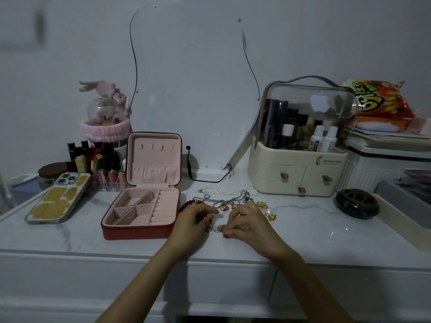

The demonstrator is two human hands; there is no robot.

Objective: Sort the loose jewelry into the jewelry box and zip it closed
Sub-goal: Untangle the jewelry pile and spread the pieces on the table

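Right of the open jewelry box (142, 207), left hand (198, 216) and right hand (245, 217) pinch a small chain (215, 228) between curled fingers.

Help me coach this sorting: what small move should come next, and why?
Probably lift the small chain pinched between the left hand and right hand and carry it left to the open box. Its compartments look empty, and the other jewelry lies loose on the table.
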